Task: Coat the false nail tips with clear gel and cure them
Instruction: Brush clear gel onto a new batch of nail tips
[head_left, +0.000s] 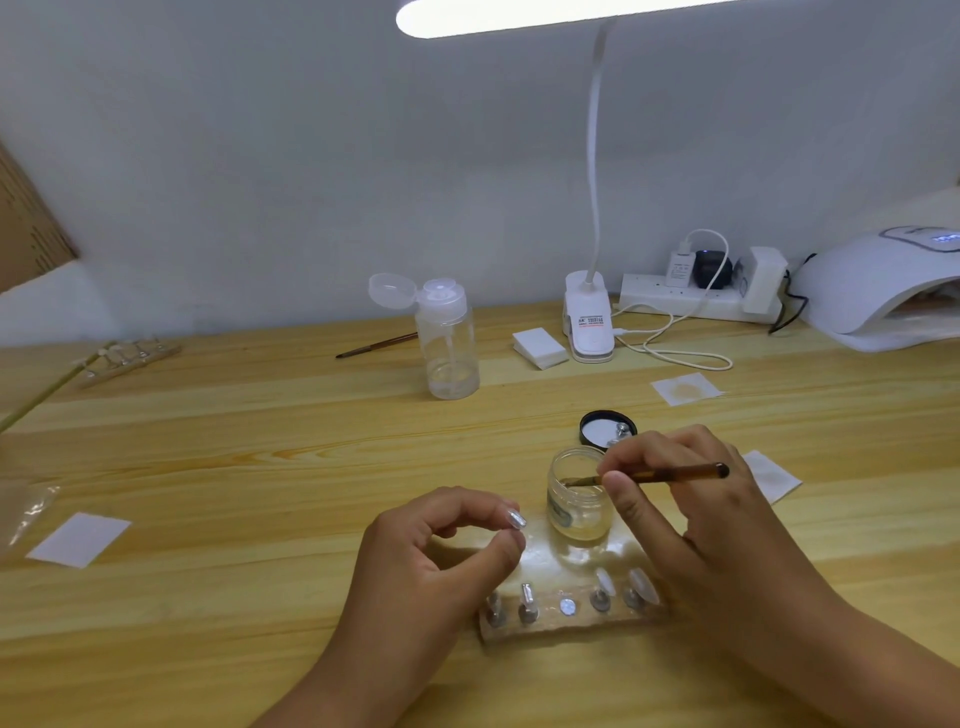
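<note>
While the right hand (717, 525) held the brown brush (670, 474) in a closed grip of thumb and fingers, its bristle end lay inside the mouth of the open glass gel jar (579, 499). The left hand (436, 551) pinched one silvery nail tip (516, 518) between thumb and forefinger, just left of the jar. Nearer the person, a clear holder strip (566, 626) on the table (260, 467) carried four more tips (527, 597) on pegs. The jar's black lid (608, 428) lay upturned just behind it; whether the bristles touched gel was hard to tell. The white curing lamp (878, 291) sat at the far right, well apart
</note>
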